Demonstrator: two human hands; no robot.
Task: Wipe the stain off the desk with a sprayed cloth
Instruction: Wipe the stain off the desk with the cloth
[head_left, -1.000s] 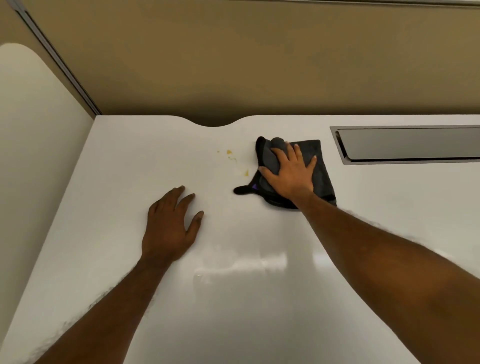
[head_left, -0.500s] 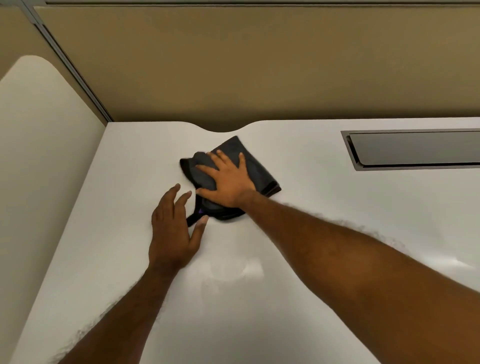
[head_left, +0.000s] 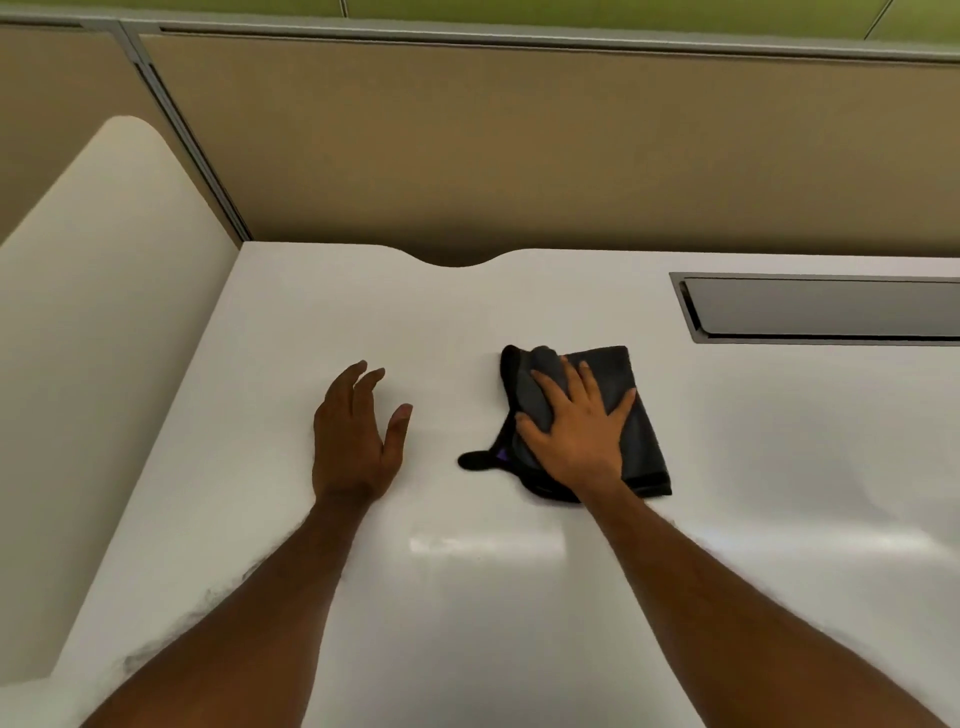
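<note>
We're pressing our right hand flat on the dark folded cloth, fingers spread, not gripping; cloth is lying on the white desk under palm and fingertips. Our left hand is resting open beside it, fingers loose, holding nothing, thumb pointing toward the cloth.

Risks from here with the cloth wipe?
1. The dark cloth is bunched under the right hand, and a loose tail sticks out left, so it may smear or skip spots.
2. The glossy white desk glares; faint residue could be missed.
</note>
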